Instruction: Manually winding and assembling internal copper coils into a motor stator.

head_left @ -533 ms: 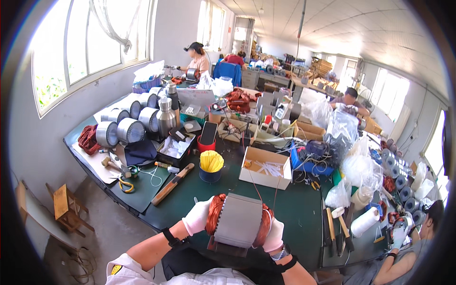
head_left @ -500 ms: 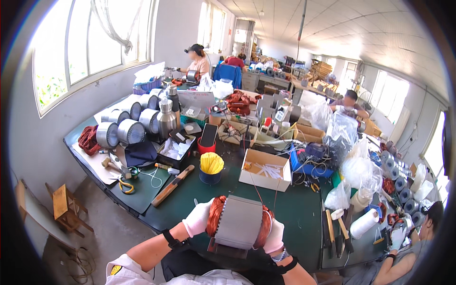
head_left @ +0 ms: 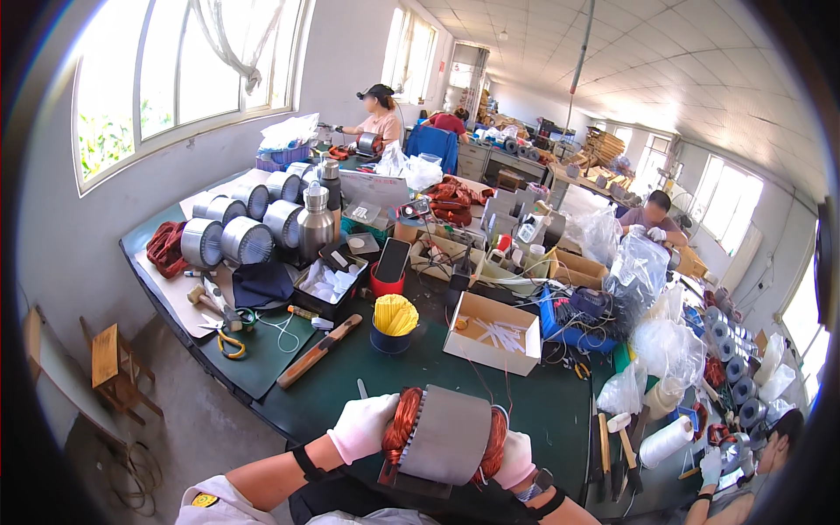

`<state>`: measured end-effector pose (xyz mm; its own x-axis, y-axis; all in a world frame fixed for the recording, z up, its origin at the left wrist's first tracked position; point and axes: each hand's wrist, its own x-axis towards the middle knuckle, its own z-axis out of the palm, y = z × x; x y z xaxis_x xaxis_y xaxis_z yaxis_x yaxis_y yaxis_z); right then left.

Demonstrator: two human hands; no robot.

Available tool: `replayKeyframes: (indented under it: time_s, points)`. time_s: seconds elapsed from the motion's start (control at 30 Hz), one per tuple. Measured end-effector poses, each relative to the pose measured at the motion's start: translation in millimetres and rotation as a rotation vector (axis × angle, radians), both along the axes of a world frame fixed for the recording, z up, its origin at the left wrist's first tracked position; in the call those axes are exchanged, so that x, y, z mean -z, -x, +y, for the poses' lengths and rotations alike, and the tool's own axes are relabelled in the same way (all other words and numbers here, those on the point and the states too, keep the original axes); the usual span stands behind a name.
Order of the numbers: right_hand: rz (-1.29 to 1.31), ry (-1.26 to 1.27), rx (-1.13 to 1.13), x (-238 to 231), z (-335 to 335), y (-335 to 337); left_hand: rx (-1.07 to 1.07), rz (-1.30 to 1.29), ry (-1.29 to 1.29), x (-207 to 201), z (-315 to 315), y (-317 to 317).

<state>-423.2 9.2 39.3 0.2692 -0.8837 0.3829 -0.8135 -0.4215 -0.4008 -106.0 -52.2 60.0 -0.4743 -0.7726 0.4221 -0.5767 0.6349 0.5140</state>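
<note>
A motor stator (head_left: 448, 435) with a smooth grey barrel-shaped core is in front of me at the near edge of the table. Orange copper windings (head_left: 402, 426) bulge from both its ends. My white-gloved left hand (head_left: 363, 427) is closed round the left end of it. A thin, pale flat tool (head_left: 362, 388) sticks up beside that hand's fingers; its lower part is hidden. At the opposite end, my gloved right hand (head_left: 514, 460) grips the windings, its fingers partly behind them. Beneath the stator shows a dark block-like support (head_left: 409, 482). Thin leads rise from the right windings.
Beyond the stator stand a pot of yellow strips (head_left: 395, 316) and an open carton (head_left: 492, 332) with white tubes. A wooden bar (head_left: 319, 352), yellow-handled scissors (head_left: 231, 346) and grey cores (head_left: 248, 238) lie leftward. Hammers (head_left: 623, 429) and a thread spool (head_left: 667, 441) are rightward, near a co-worker (head_left: 779, 442).
The whole view has shifted, so the stator and my hands appear lower and slightly farther right. Both hands keep their grip on the stator.
</note>
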Motion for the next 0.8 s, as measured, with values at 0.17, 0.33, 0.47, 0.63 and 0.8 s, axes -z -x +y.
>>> replayKeyframes:
  time_s: [0.17,0.33,0.47,0.63,0.8]
  points:
    - [-0.04,0.007,-0.142,-0.8,-7.2,4.6,0.057,-0.013,0.058,1.7,-0.2,-5.4]
    - [-0.402,-0.21,-0.186,94.4,-34.7,43.3,0.206,0.03,0.014,0.8,-8.1,-1.5]
    - [-0.057,-0.132,-0.171,29.6,-29.7,15.6,0.185,0.035,0.043,7.5,-15.3,-8.2]
    - [-0.974,-0.492,-0.143,28.7,-24.2,4.7,0.156,-0.191,0.008,9.5,-28.2,-1.7]
    - [-0.815,-0.484,-0.158,30.7,-24.6,9.9,0.174,-0.168,0.109,35.5,-38.5,-3.3]
